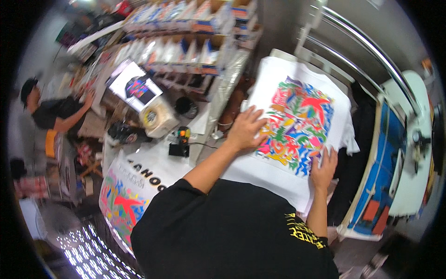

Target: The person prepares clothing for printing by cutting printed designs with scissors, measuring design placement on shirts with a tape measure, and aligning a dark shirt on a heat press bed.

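A white T-shirt [265, 79] with a bright multicoloured floral print lies spread on a pale board under chrome rails. My left hand [245, 132] rests on the shirt at the print’s left edge, fingers apart and open. My right hand [324, 167] lies open at the print’s lower right, fingertips on the fabric. At lower left, another white printed piece [121, 202], with a similar design and black lettering, lies on the work surface. A printed picture of a black shirt [138, 86] sits left of the shirt, above a small black device [179, 142].
Boxes of white packets [172, 58] line racks at the back. At the left, a co-worker [58, 111] in black works at another bench. Chrome rails [367, 53] and a blue tray [381, 144] stand at the right, beside a white curved panel [409, 181].
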A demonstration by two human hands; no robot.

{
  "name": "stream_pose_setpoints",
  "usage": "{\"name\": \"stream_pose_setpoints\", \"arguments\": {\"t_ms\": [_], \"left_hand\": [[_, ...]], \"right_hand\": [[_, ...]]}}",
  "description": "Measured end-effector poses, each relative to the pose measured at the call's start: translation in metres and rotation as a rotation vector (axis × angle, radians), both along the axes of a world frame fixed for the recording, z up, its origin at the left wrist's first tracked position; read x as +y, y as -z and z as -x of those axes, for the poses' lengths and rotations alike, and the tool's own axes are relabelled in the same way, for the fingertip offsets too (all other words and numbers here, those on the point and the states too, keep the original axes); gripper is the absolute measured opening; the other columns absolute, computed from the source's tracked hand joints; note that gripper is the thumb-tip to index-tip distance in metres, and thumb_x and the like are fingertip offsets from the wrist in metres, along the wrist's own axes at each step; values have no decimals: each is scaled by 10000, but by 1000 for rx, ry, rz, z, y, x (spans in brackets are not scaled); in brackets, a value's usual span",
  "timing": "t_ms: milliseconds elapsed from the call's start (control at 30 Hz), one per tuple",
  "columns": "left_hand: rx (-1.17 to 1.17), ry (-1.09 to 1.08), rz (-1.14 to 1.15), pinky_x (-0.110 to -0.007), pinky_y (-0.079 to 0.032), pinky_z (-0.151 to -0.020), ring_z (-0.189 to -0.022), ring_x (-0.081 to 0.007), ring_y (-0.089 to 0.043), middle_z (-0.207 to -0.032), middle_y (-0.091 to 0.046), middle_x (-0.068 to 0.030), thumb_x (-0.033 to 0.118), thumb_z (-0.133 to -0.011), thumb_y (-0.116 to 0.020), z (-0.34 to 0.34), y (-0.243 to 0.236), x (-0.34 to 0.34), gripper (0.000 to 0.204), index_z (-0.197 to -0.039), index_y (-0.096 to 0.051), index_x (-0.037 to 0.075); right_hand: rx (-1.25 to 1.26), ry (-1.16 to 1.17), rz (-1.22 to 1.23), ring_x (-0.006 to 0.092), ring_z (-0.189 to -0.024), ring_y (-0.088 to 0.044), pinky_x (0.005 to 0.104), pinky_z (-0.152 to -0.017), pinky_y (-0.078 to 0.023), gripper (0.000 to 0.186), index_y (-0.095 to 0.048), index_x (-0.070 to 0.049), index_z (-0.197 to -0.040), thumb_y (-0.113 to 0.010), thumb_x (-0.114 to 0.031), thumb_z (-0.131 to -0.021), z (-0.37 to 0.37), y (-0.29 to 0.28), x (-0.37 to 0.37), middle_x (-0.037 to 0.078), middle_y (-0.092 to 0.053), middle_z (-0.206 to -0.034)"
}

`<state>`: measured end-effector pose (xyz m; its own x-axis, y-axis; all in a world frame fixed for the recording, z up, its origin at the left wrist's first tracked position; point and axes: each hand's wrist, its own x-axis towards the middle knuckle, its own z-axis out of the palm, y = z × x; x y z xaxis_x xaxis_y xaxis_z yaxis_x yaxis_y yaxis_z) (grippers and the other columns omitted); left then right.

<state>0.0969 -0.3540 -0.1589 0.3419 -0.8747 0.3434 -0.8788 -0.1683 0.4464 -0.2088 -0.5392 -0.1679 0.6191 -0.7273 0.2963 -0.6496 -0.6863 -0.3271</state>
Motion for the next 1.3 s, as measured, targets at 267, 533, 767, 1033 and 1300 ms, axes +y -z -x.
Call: {"name": "stream_pose_setpoints", "arguments": {"t_ms": [267, 533, 767, 1033, 1300], "left_hand": [[17, -41, 33, -519, -385, -1076, -1380, -383, -403, -1424, -516, -137, 392, -787, -755, 3, 3, 8, 502, -1205, -656, 134], [13, -26, 48, -512, -387, -1071, -1376, -379, -404, -1414, -520, -134, 402, -789, -753, 1, 6, 5, 510, -1205, -653, 125], [18, -29, 33, -511, -384, -1074, -1377, -378, -403, -1416, -520, -133, 390, -786, -752, 2, 5, 6, 511, -1216, -650, 132], [17, -19, 43, -504, -390, -1066, -1370, -378, -412, -1418, -518, -135, 391, -789, -748, 1, 5, 6, 508, -1213, -653, 128], [42, -38, 9, -527, -334, -1103, -1388, -365, -383, -1407, -509, -140, 405, -775, -745, 5, 6, 3, 518, -1201, -639, 129]], "right_hand": [[20, -20, 5, 441, -1388, -358, 510, -1155, -282, 527, -556, -12, -1349, -660, -240, -885, 0, 6, -3, 249, -444, -1465], [22, -14, 0, 438, -1394, -353, 505, -1160, -277, 527, -553, -9, -1351, -654, -244, -890, 1, 7, -4, 246, -437, -1474], [33, -5, 4, 438, -1396, -351, 505, -1159, -280, 525, -553, -10, -1350, -652, -251, -895, 1, 8, -3, 244, -437, -1475], [29, -15, 16, 440, -1398, -348, 512, -1159, -276, 530, -551, -15, -1355, -654, -252, -893, 2, 8, -3, 244, -435, -1477], [26, 42, -13, 419, -1330, -418, 498, -1115, -328, 466, -606, -52, -1261, -692, -249, -847, -2, 5, -5, 225, -496, -1402]]}}
